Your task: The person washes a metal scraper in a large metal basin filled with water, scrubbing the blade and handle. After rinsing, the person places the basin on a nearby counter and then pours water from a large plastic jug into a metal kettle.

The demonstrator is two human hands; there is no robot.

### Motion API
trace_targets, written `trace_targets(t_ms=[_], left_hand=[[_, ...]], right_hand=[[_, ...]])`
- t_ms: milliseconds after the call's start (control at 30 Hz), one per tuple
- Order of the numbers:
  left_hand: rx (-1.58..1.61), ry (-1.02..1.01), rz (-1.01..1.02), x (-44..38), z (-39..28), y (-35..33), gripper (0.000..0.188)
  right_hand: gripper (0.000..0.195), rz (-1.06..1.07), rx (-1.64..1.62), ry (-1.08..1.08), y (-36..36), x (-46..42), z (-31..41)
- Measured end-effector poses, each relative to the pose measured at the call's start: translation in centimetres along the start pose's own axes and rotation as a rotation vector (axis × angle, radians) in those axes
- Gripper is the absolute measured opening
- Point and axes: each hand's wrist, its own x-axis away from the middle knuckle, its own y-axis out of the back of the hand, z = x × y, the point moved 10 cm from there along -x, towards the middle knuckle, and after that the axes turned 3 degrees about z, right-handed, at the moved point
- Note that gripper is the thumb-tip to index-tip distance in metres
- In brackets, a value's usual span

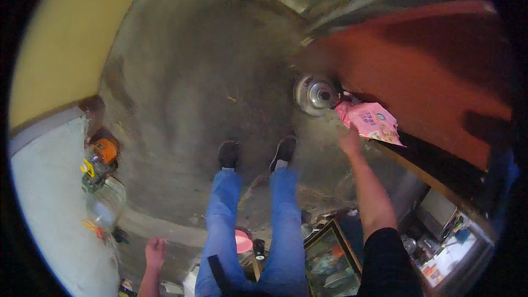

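My right hand (350, 139) reaches out at the lower left edge of a pink printed plastic bag (373, 121). The fingers are blurred, and whether they grip the bag or only touch it cannot be told. Just left of the bag, a round shiny metal vessel (315, 95) with a dark centre stands beside the red panel. Low at the left, away from any object, my left hand (155, 251) hangs with its fingers curled in and nothing visible in it.
A red panel (420, 57) with a dark lower edge rises at the right. Plastic bottles (101, 204) and an orange container (106, 150) line the left wall. Behind my legs are a pink basin (243, 241), a dark can (259, 248) and a framed glass pane (332, 258).
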Motion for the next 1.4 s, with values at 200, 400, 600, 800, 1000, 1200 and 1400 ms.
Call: trace_targets(t_ms=[200, 400, 600, 800, 1000, 1200, 1400], left_hand=[[-0.037, 0.288, 0.026, 3.5, 6.7, -6.6, 0.018], [0.135, 0.374, 0.087, 7.2, 6.8, -16.4, 0.026], [0.183, 0.340, 0.085, 8.9, 2.2, -18.8, 0.026], [0.351, 0.156, 0.062, 11.2, 3.0, -18.8, 0.020], [0.734, 0.031, -0.063, 11.1, -11.0, -15.0, 0.025], [0.881, -0.297, -0.014, 5.6, -21.7, -12.9, 0.039], [0.875, -0.308, -0.502, 4.2, -13.0, -0.4, 0.035]], right_hand=[[0.052, 0.036, 0.008, 0.021, -4.5, -17.7, -0.8], [0.055, 0.194, 0.087, 0.101, -8.6, -24.4, 0.2], [0.056, 0.174, -0.087, 0.051, -6.3, -20.2, -2.1], [0.041, 0.296, 0.115, 0.185, -6.9, -7.0, 11.9], [0.038, 0.576, 0.001, 0.336, -7.5, 9.6, 29.0], [0.028, 0.801, 0.037, 0.451, -8.7, 27.1, 42.7], [0.029, 0.940, 0.038, 0.804, -10.4, 44.4, 58.4]])
